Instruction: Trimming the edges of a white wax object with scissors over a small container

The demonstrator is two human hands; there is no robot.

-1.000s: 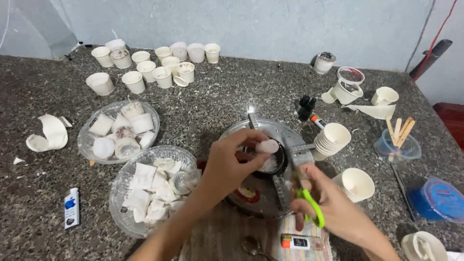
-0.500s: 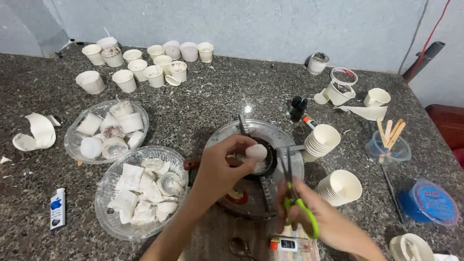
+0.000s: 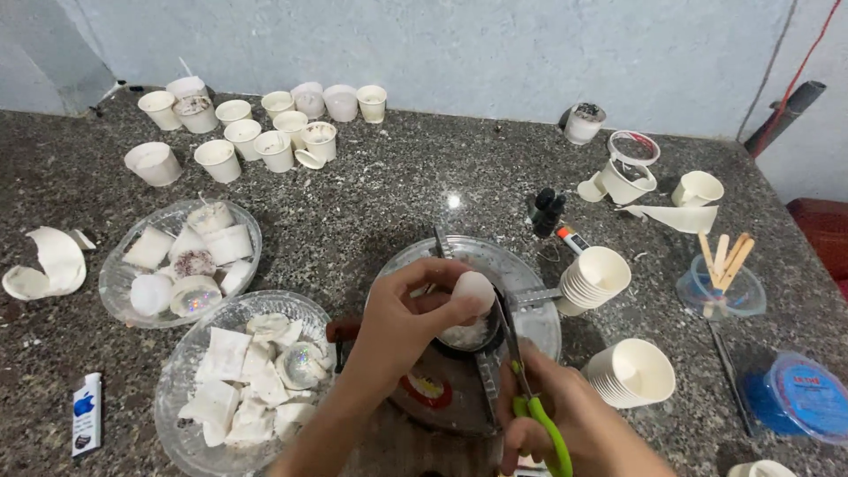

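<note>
- White lump [image 3: 473,290], rounded and waxy-looking, sits near frame centre, held over a small dark pan [image 3: 468,336] on a round metal tray [image 3: 530,283].
- Far left: torn white cup piece [image 3: 49,265] lies on the speckled stone counter [image 3: 371,212]; a small white and blue lighter [image 3: 86,413] is near the bottom edge.
- Left: two clear glass bowls, the upper bowl [image 3: 119,283] with white chunks and a glittery disc, the lower bowl [image 3: 177,389] full of white wax-like pieces.
- Back left: cluster of small white cups [image 3: 256,132], upright, some with something in them.
- Left hand [image 3: 397,327]: fingers curled, thumb and fingertips pinching the white lump from its left side.
- Right hand [image 3: 552,424]: closed around the green handles of scissors [image 3: 521,371]; blades point up toward the lump, tips just beside it, can't tell if touching.
- Right of the tray: two stacks of white cups lying on their sides, the upper stack [image 3: 596,278] and the lower stack [image 3: 632,375].
- Behind them: small black bottles [image 3: 546,210], more white cups [image 3: 623,181].
- Far right: clear cup with wooden sticks [image 3: 720,283], blue lidded tub [image 3: 795,397] near the corner.
</note>
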